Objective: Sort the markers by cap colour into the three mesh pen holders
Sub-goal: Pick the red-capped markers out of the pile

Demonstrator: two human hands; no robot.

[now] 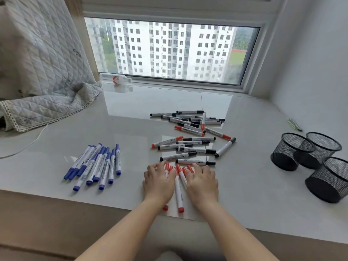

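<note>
Several red-capped markers (178, 191) lie bunched near the front edge of the sill. My left hand (159, 182) and my right hand (202, 182) lie on either side of the bunch, fingers fairly straight, pressing it together; parts of these markers are hidden under my palms. Beyond my fingers lies a loose scatter of black-capped markers (194, 150) with a few red-capped ones among them. A group of blue-capped markers (98, 166) lies to the left. Three black mesh pen holders (291, 152), (323, 148), (328, 180) stand empty at the right.
The markers lie on a glossy white window sill (131, 110). A quilted grey blanket (47, 72) is heaped at the left, with a white cable (26, 146) beside it. A bottle (115, 79) lies by the window frame. Some green pens (294, 124) rest near the right wall.
</note>
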